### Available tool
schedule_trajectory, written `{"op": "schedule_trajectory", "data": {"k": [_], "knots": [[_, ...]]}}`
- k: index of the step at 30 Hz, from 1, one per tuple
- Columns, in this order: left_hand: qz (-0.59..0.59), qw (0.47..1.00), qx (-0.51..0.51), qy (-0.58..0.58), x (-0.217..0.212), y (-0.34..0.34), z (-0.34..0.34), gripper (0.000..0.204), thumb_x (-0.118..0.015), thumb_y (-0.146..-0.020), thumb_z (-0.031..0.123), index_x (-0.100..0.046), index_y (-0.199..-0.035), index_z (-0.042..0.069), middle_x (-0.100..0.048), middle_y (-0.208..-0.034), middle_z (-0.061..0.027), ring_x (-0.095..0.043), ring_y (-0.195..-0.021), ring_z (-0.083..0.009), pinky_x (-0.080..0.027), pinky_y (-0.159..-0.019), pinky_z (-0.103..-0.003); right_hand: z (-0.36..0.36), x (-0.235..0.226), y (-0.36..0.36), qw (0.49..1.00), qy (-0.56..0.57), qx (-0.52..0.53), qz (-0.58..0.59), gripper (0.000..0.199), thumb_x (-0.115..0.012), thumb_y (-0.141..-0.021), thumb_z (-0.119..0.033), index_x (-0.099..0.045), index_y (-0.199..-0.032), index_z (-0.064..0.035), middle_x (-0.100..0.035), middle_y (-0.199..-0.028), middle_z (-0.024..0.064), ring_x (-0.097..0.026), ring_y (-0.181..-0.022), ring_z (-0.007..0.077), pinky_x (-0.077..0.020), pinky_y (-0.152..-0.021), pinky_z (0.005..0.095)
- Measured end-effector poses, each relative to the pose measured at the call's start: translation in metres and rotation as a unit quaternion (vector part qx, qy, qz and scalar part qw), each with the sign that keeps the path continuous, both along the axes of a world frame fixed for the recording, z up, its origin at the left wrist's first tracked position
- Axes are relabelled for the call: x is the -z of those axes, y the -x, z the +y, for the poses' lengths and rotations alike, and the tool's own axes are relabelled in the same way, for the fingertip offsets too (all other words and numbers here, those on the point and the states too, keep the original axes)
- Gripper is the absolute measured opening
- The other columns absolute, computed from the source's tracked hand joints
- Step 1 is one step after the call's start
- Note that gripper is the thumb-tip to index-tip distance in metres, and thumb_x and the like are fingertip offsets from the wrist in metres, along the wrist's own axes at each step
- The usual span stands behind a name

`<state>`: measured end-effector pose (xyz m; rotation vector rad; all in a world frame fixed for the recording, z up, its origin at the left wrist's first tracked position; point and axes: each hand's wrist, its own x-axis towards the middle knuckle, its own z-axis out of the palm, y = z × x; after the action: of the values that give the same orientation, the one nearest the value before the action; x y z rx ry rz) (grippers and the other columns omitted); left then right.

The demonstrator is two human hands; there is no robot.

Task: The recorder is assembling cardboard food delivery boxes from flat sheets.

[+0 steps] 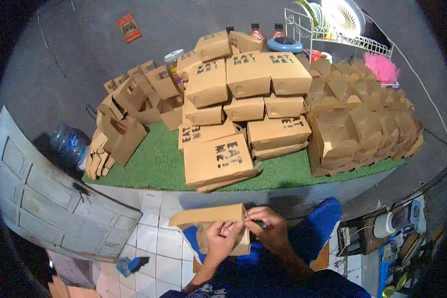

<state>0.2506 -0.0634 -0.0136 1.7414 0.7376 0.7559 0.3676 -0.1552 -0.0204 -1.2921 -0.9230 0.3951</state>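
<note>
So the left hand [221, 239] is pinching the right end of a brown cardboard takeaway box [208, 215], fingers mostly closed. The right hand [269, 226] is closing its fingertips on the same corner; can't tell if it's also holding something small and dark. The box is sitting over the person's lap, while closed boxes [248, 74] are piling up on the green turf tabletop [156, 159] beyond.
</note>
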Motion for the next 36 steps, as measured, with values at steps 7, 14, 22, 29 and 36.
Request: {"op": "schedule_trajectory", "data": {"k": [7, 14, 22, 29, 36], "knots": [[-0.126, 0.986, 0.077, 0.074, 0.002, -0.006, -0.006, 0.019, -0.067, -0.079, 0.002, -0.061, -0.096, -0.004, -0.063, -0.088, -0.0064, -0.057, -0.08, -0.0101, -0.047, -0.07, -0.022, -0.02, -0.008, 0.006, 0.976, -0.027, 0.081, -0.198, 0.032, -0.072, -0.068, -0.001, -0.059, -0.097, -0.0017, -0.06, -0.104, 0.0144, -0.06, -0.098, 0.0268, -0.0493, -0.08, 0.0327], [-0.128, 0.984, 0.084, 0.095, 0.01, -0.015, -0.011, 0.016, -0.065, -0.081, 0.005, -0.064, -0.094, -0.004, -0.066, -0.085, -0.0064, -0.059, -0.077, -0.0094, -0.047, -0.067, -0.021, -0.017, 0.01, 0.002, 0.957, -0.008, 0.153, -0.247, 0.031, -0.071, -0.07, 0.001, -0.057, -0.097, -0.0026, -0.06, -0.103, 0.0122, -0.061, -0.093, 0.0265, -0.0501, -0.077, 0.0317], [0.028, 0.999, -0.011, 0.033, 0.011, -0.016, -0.006, 0.012, -0.063, -0.083, 0.009, -0.064, -0.088, -0.002, -0.063, -0.078, -0.0047, -0.054, -0.068, -0.0055, -0.043, -0.058, -0.019, -0.001, 0.025, 0.0, 0.978, 0.05, 0.104, -0.175, 0.018, -0.067, -0.076, -0.005, -0.054, -0.089, -0.0024, -0.061, -0.09, 0.013, -0.063, -0.077, 0.0272, -0.0512, -0.064, 0.0332], [0.028, 0.992, -0.063, -0.104, 0.016, 0.0, 0.011, 0.009, -0.059, -0.083, 0.002, -0.061, -0.091, -0.002, -0.061, -0.084, -0.0107, -0.058, -0.076, -0.0158, -0.045, -0.068, -0.026, 0.042, 0.021, 0.012, 0.985, 0.08, 0.054, -0.143, 0.015, -0.064, -0.074, -0.004, -0.052, -0.082, 0.0004, -0.055, -0.079, 0.0143, -0.059, -0.068, 0.0291, -0.0478, -0.058, 0.0334], [0.05, 0.98, -0.074, -0.178, -0.002, 0.02, 0.024, 0.015, -0.057, -0.081, -0.003, -0.061, -0.095, -0.004, -0.061, -0.093, -0.0135, -0.06, -0.084, -0.0203, -0.047, -0.075, -0.028, 0.07, 0.015, 0.023, 0.991, 0.023, -0.023, -0.128, 0.019, -0.062, -0.07, 0.0, -0.05, -0.085, 0.0007, -0.051, -0.075, 0.0158, -0.055, -0.068, 0.0331, -0.0457, -0.059, 0.0377]]}}
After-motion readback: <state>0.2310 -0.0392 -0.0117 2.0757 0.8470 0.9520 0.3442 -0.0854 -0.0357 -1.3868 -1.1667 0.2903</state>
